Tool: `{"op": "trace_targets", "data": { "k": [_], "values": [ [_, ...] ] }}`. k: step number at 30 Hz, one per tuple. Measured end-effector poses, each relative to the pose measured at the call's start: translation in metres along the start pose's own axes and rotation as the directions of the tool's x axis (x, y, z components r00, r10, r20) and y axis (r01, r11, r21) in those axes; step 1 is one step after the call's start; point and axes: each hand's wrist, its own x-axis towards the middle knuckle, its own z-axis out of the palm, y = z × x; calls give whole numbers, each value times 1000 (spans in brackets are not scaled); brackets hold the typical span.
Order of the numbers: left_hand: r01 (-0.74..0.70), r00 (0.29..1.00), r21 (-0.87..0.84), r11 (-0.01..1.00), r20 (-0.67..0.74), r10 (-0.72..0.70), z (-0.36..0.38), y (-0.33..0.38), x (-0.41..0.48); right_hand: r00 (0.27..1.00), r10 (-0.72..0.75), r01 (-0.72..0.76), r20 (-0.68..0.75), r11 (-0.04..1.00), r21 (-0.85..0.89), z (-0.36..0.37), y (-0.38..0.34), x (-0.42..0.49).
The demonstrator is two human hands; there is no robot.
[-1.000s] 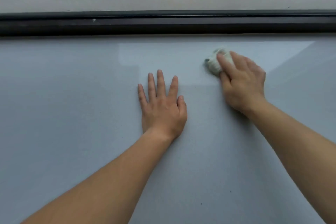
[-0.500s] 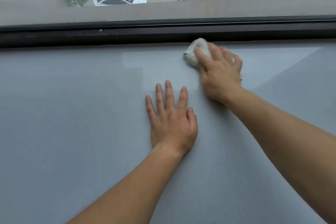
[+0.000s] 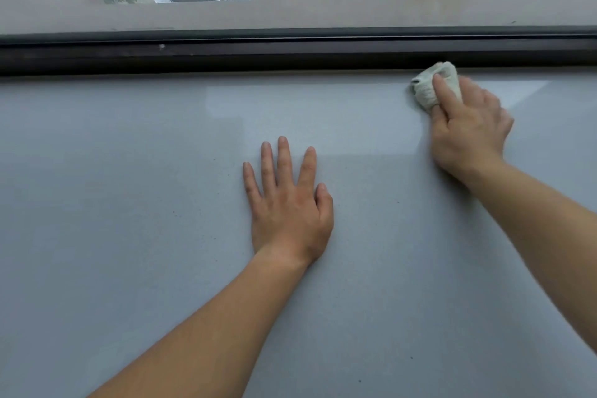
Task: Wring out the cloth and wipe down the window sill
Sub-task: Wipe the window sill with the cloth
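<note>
1. Keep the right hand (image 3: 468, 132) in a closed grip on the bunched cloth (image 3: 429, 87), at the far right of the window sill (image 3: 129, 171), touching the dark frame (image 3: 226, 55).
2. Leave the left hand (image 3: 287, 200) flat and empty (a brace).
3. Press evenly along the frame edge.

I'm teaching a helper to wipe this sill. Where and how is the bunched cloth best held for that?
Take the cloth from above, as the right hand does: fingers laid flat over the top of the wad, palm behind it. It is a soft bunched lump lying on the sill against the dark window frame, so pressing down probably steers it better than pinching a side.
</note>
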Motion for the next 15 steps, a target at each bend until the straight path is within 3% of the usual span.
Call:
{"op": "trace_targets", "data": {
  "k": [2, 5, 6, 7, 11, 12, 15],
  "values": [
    [4, 1000, 4, 1000, 0, -4, -1, 0, -1, 998, -58, 58, 16, 998, -14, 3, -9, -19],
    [6, 1000, 3, 1000, 4, -6, -1, 0, -2, 926, -364, 367, 104, 930, -8, -8, 11, -28],
    [6, 1000, 3, 1000, 7, -6, -1, 0, -2, 912, -395, 397, 110, 918, -5, -13, 21, -24],
    [5, 1000, 4, 1000, 10, -5, -1, 0, -1, 925, -365, 368, 103, 930, -12, -14, 28, -19],
    [4, 1000, -27, 1000, 6, -4, -5, 2, -1, 1000, 9, -9, 30, 1000, 26, -6, 4, -30],
    [0, 1000, -51, 999, -5, 0, -6, 2, -1, 1000, 9, -10, 21, 999, 32, -5, -6, -46],
    [-14, 999, -138, 990, -52, 7, -7, 4, -5, 962, -267, 266, 61, 964, 11, -4, -7, -98]
  ]
}}
